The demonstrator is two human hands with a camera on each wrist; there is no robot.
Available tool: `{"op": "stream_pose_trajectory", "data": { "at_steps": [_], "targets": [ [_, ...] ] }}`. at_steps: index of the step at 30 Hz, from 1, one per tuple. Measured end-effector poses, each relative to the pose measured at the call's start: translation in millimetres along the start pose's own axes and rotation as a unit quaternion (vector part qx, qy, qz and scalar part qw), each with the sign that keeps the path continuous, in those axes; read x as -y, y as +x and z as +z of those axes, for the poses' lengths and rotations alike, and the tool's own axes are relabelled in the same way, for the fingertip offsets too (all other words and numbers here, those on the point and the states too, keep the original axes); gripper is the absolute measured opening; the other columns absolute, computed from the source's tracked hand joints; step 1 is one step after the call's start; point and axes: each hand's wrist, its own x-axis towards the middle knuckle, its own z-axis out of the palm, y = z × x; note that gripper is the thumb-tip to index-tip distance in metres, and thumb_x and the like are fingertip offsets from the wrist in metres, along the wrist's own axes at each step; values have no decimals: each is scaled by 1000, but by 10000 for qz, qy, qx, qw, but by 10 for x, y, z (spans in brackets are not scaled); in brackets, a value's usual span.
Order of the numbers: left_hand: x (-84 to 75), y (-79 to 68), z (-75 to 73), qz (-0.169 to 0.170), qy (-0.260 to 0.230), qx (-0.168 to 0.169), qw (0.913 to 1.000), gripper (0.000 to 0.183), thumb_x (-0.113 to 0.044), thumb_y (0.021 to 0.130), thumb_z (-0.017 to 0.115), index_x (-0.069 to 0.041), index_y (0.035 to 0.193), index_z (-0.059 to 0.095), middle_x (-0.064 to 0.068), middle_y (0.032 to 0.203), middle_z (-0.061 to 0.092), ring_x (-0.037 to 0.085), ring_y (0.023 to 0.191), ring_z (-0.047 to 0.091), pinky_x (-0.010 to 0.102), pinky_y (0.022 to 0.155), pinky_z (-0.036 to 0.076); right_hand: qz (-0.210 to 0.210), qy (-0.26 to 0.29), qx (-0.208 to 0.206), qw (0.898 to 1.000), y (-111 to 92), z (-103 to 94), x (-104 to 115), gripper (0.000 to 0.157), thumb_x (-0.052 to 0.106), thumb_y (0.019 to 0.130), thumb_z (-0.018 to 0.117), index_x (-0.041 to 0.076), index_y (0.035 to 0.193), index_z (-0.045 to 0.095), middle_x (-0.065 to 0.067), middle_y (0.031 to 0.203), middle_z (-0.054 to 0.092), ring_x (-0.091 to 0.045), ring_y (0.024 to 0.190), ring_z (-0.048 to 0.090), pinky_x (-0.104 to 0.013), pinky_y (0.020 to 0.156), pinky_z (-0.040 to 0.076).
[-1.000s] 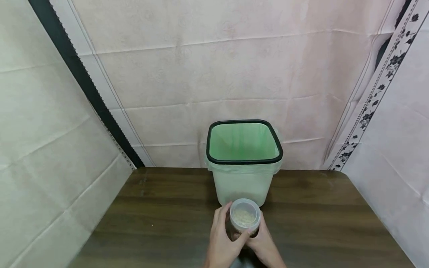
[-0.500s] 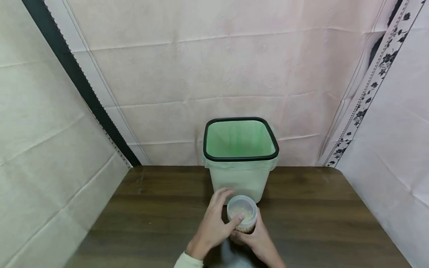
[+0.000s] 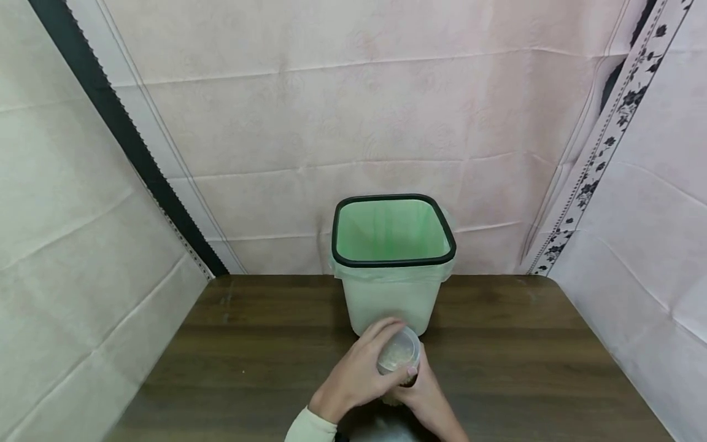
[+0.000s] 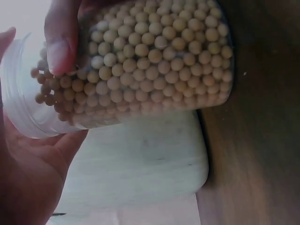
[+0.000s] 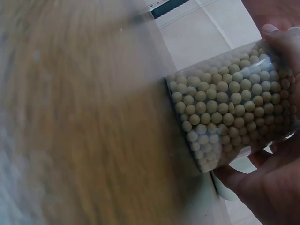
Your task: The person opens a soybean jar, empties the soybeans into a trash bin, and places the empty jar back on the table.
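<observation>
A clear plastic jar (image 4: 154, 61) packed with round, pale-tan beans, which look like soybeans, is between my hands. On its top sits a translucent lid (image 3: 399, 351). From the left, my left hand (image 3: 359, 371) grips the lid, fingers over the far side and thumb across the near side. My right hand (image 3: 422, 393) holds the jar's body lower down, on the right. In the right wrist view, beans (image 5: 229, 103) show through the wall almost down to the base. Much of the jar is hidden by my hands in the head view.
Just beyond the jar stands a whitish bin (image 3: 389, 301) with a black rim (image 3: 394, 263) and a pale green inside. The brown wood-grain table (image 3: 265, 356) meets cream cloth walls (image 3: 331, 110) at the back and both sides. A tiny pale speck (image 3: 243, 371) lies on the table at left.
My left hand has loosened from the lid, swung round to the left with its forearm, and curled over the lid again. My right hand stays on the jar. The head view has shifted slightly.
</observation>
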Motion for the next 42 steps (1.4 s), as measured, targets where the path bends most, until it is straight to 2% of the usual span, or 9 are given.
{"op": "stream_pose_trajectory", "data": {
  "at_steps": [7, 12, 15, 17, 20, 24, 30, 35, 42],
  "targets": [
    [-91, -168, -47, -192, 620, -567, 9963, 75, -66, 85, 65, -28, 146, 45, -9, 146, 45, 10, 127, 49, 37, 97, 51, 32, -173, -207, 9996, -8, 20, 11, 100, 28, 72, 91, 31, 150, 28, -2, 146, 46, -22, 129, 46, -38, 102, 42],
    [-150, -315, -149, -261, 947, -984, 9903, 71, -64, 82, 70, -19, 135, 55, -7, 123, 54, 10, 103, 59, 32, 79, 57, 125, -141, -182, 9997, -2, 24, 20, 100, 27, 71, 92, 29, 149, 28, -1, 141, 49, -22, 126, 47, -44, 101, 40],
    [-162, -323, -218, -168, 1084, -1117, 9877, 67, -64, 82, 71, -19, 129, 58, -7, 107, 54, 7, 88, 55, 24, 65, 52, 207, -97, -190, 9996, -4, 10, 40, 100, 26, 72, 91, 29, 149, 27, -2, 140, 49, -23, 124, 48, -43, 100, 41],
    [-153, -266, -244, -8, 1173, -1148, 9864, 65, -65, 81, 71, -21, 128, 59, -7, 106, 53, 7, 89, 53, 24, 64, 51, 217, -93, -207, 9995, -3, -1, 47, 101, 26, 72, 91, 29, 150, 26, -3, 140, 49, -23, 124, 48, -42, 100, 41],
    [-131, -113, -244, 361, 1283, -953, 9865, 66, -67, 81, 68, -25, 130, 57, -7, 120, 52, 8, 103, 53, 29, 75, 54, 227, -104, -175, 9995, 2, -14, 55, 102, 28, 72, 90, 29, 151, 25, -5, 141, 48, -25, 124, 49, -41, 98, 44],
    [-89, 95, -193, 882, 1479, -304, 9846, 69, -69, 82, 65, -30, 137, 52, -6, 141, 46, 11, 126, 47, 37, 96, 51, 165, -60, -1, 9998, 0, -12, 41, 100, 28, 76, 88, 27, 152, 23, -8, 147, 44, -29, 128, 47, -41, 97, 46],
    [-41, 196, -104, 1406, 1987, 568, 9683, 65, -59, 85, 62, -32, 143, 48, -5, 146, 47, 13, 133, 44, 34, 103, 47, 55, 124, 183, 9997, -5, 8, -18, 103, 22, 79, 84, 21, 156, 16, -14, 150, 40, -32, 131, 46, -34, 99, 46],
    [-71, 147, -113, 1115, 2170, 370, 9691, 64, -66, 84, 62, -33, 139, 51, -10, 136, 51, 8, 122, 49, 28, 89, 53, 25, 322, 155, 9994, 5, 21, -33, 105, 12, 72, 87, 24, 154, 21, -13, 150, 40, -29, 130, 46, -24, 97, 45],
    [-137, -28, -257, 399, 2594, 14, 9649, 89, -81, 78, 56, -21, 142, 49, -4, 121, 56, 13, 106, 55, 32, 77, 56, 211, 243, 1, 9995, 22, 10, 5, 101, 19, 71, 90, 30, 149, 28, -7, 143, 47, -26, 125, 48, -34, 95, 46]
  ]
}}
